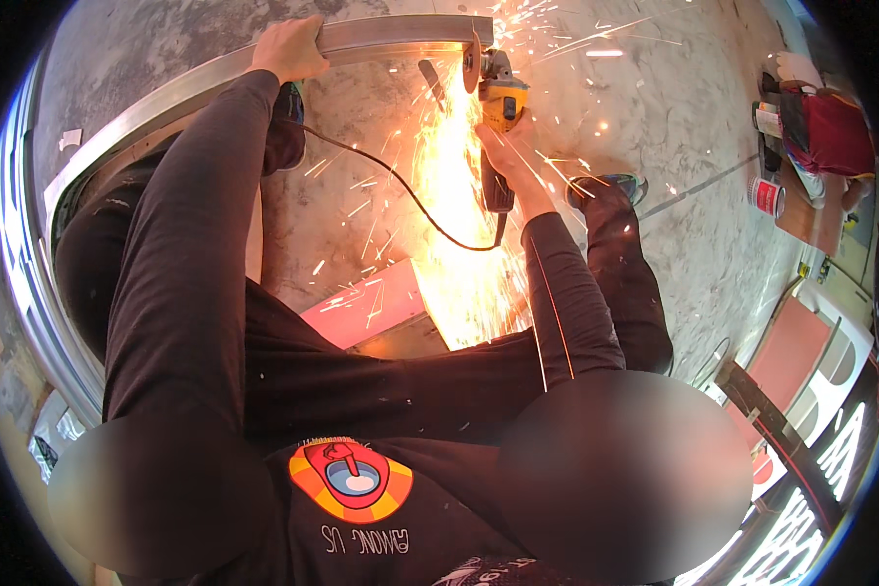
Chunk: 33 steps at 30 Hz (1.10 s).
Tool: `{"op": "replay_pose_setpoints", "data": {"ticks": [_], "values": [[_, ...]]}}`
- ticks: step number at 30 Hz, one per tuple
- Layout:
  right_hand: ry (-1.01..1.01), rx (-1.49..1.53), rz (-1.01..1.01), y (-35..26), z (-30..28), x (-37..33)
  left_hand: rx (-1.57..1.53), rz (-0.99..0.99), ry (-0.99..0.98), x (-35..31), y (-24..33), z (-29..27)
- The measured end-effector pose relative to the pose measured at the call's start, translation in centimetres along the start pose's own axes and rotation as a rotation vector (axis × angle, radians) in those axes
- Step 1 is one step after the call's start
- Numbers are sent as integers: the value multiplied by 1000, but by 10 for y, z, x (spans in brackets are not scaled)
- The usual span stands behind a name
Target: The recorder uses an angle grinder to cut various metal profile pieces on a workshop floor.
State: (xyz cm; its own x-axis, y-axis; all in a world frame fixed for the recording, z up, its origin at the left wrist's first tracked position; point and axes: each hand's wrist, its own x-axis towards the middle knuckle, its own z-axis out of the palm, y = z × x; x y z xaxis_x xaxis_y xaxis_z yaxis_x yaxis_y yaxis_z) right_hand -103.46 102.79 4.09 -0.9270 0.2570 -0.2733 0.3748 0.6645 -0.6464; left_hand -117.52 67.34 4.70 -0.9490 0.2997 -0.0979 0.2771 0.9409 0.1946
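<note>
My right hand (511, 156) is wrapped round a yellow and black angle grinder (503, 104). Its disc (473, 63) stands upright against the right end of a long metal bar (400, 35). Bright sparks (454, 225) stream from the contact toward my legs, hiding part of the floor. On top of the bar, left of the grinder, my left hand (291, 51) grips it with fingers closed over the edge. A dark power cord (400, 186) loops from the grinder's handle toward my left foot.
A pink board (366, 303) lies between my legs beside the sparks. My shoes (285, 127) flank the work. At the far right are a white and red can (766, 196), a person in a dark red garment (835, 132) and a white chair (835, 342). Metal lengths (29, 264) run along the left.
</note>
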Motion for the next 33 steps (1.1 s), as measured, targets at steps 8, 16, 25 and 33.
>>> {"op": "replay_pose_setpoints", "data": {"ticks": [8, 16, 25, 33], "values": [[-4, 74, -36, -1, -2, -8, 9, 8, 6, 0, 1, -2], [0, 42, -1, 9, 2, -14, -7, 25, 47, 2, -4, 5], [30, 28, 1, -1, -1, -4, 12, 26, 38, 1, 1, 2], [43, 40, 34, 1, 3, -3, -1, 19, 23, 2, -4, 3]]}}
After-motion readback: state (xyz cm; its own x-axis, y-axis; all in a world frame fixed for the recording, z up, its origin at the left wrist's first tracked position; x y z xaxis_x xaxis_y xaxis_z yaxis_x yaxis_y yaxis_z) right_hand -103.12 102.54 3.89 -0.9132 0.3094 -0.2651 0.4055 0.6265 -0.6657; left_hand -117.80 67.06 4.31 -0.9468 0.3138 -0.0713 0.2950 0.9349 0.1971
